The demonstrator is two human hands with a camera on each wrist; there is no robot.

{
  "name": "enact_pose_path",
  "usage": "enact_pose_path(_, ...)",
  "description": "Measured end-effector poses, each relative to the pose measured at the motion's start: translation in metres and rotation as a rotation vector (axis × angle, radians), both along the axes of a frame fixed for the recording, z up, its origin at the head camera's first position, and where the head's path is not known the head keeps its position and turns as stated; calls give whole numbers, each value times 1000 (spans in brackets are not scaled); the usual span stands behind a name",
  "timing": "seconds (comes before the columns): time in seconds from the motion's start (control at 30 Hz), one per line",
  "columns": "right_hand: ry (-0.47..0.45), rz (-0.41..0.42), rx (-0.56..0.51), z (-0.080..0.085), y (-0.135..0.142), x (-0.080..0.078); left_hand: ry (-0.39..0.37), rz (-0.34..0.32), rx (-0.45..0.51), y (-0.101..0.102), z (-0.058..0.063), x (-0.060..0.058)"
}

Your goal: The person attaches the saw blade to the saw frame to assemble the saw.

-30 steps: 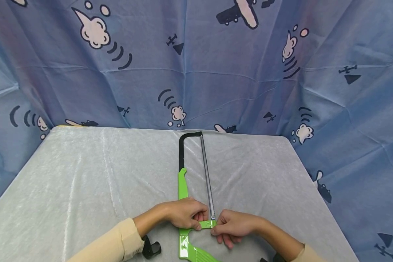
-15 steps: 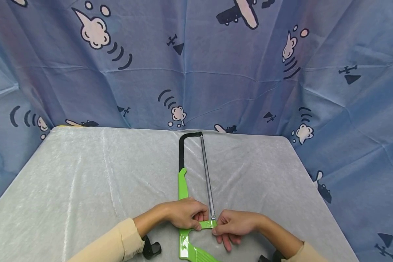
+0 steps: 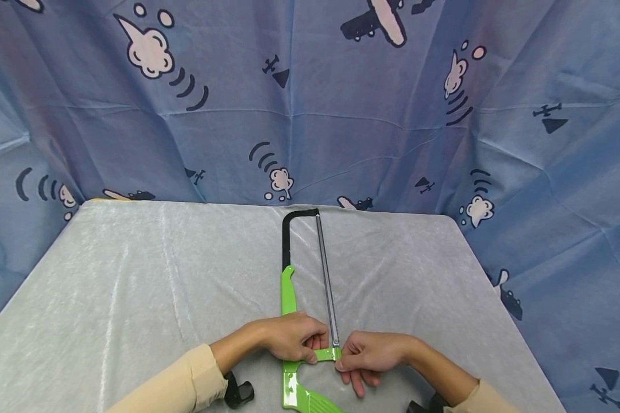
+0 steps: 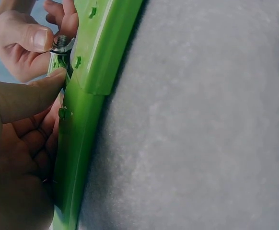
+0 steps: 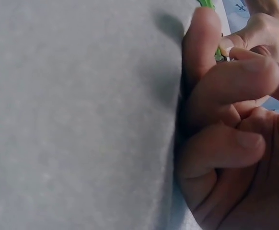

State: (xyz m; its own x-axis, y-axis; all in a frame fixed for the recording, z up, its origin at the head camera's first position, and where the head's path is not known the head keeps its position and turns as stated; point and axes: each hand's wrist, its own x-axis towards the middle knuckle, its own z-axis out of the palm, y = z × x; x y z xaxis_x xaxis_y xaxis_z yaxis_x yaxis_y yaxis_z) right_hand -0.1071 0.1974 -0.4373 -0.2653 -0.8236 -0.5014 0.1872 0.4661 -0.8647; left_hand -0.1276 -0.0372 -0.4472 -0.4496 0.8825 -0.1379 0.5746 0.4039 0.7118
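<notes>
A hacksaw (image 3: 288, 292) with a green handle and black front frame lies on the grey cloth, its blade (image 3: 326, 275) on the right side. My left hand (image 3: 291, 335) grips the green crossbar (image 3: 327, 354) near the blade's rear end, thumb on the near side. At the crossbar's right end, my right hand (image 3: 376, 351) pinches a small fitting with thumb and index finger, the other fingers loosely curled. The left wrist view shows a threaded screw (image 4: 61, 40) with a silvery nut (image 4: 66, 48) at the right thumb. In the right wrist view, my fingers mostly hide the fitting.
A grey velvety cloth (image 3: 201, 275) covers the table. Blue patterned curtains (image 3: 341, 132) hang behind it and at both sides. Black wrist straps (image 3: 239, 392) show beneath the sleeves. The hacksaw's tip reaches close to the table's far edge.
The right hand's fingers shift slightly at the nut, and its lower fingers have moved a little downward. My left hand and the hacksaw stay still.
</notes>
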Motion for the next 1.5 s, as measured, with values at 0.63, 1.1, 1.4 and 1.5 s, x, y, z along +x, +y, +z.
enact_pose_path(0.63, -36, 36, -35, 0, 3, -2, 4, -10, -4, 1, 1, -1)
enact_pose_path(1.1, 22, 2, 2, 3, 1, -2, -18, 11, 32, -5, 1, 1)
enact_pose_path(1.4, 233, -11, 31, 27, 11, -17, 17, 59, 37, -23, 28, -4)
enact_pose_path(1.5, 309, -33, 49, 37, 16, -24, 23, 107, 70, -36, 36, -12)
